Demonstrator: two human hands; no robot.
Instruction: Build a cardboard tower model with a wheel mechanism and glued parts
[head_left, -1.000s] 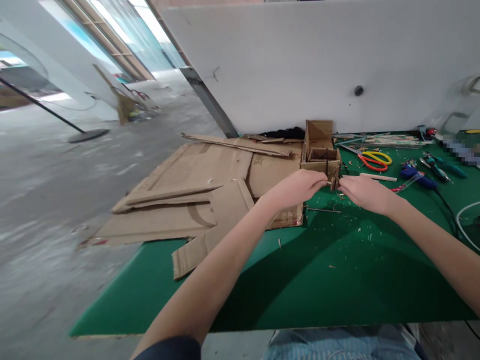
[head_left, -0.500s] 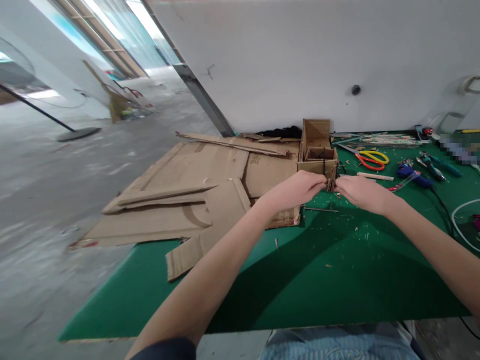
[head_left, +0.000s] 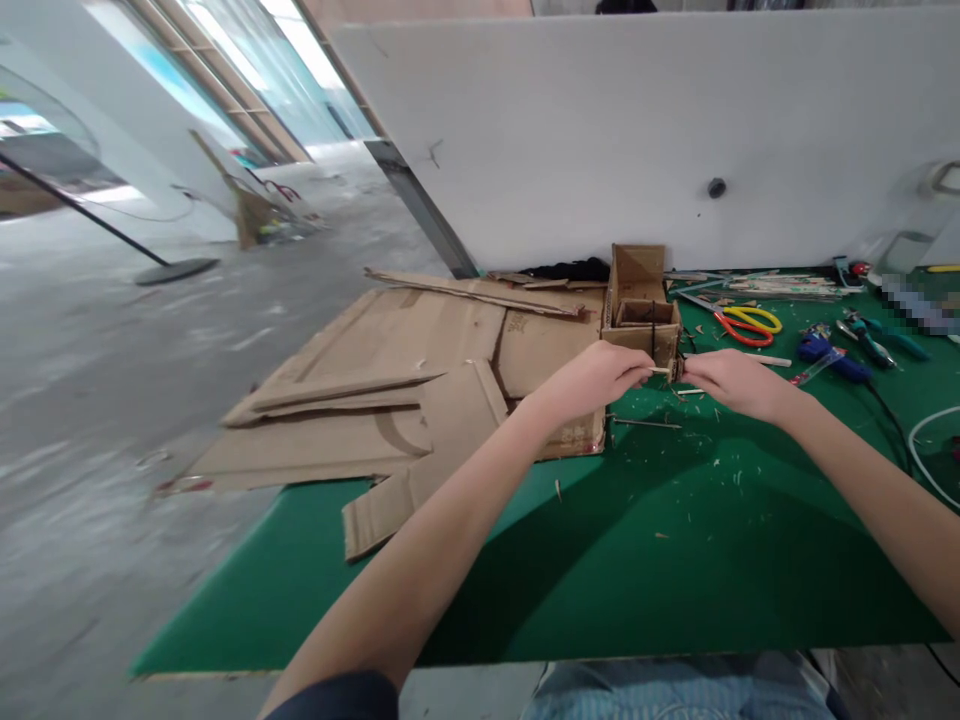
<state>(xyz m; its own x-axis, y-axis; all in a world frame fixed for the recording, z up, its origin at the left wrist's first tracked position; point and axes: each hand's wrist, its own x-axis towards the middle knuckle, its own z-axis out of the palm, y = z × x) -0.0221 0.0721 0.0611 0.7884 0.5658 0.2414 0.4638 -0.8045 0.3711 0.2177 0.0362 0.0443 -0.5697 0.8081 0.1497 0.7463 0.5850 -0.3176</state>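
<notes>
Head view: near the front of the green tabletop point(head_left: 675, 580), a thin rod point(head_left: 646, 423) lies just before the hands, which are close together but not touching. The left hand point(head_left: 600, 378) pinches a slender pale stick point(head_left: 660, 371); the right hand point(head_left: 739, 382) grips a small corrugated cardboard piece point(head_left: 676, 370). The stick reaches that piece; whether it enters cannot be told. Just behind stands a cardboard box point(head_left: 637, 345). Scissors point(head_left: 750, 325) lie farther right, then a bundle of thin sticks point(head_left: 795, 287) before a white panel point(head_left: 562, 120).
</notes>
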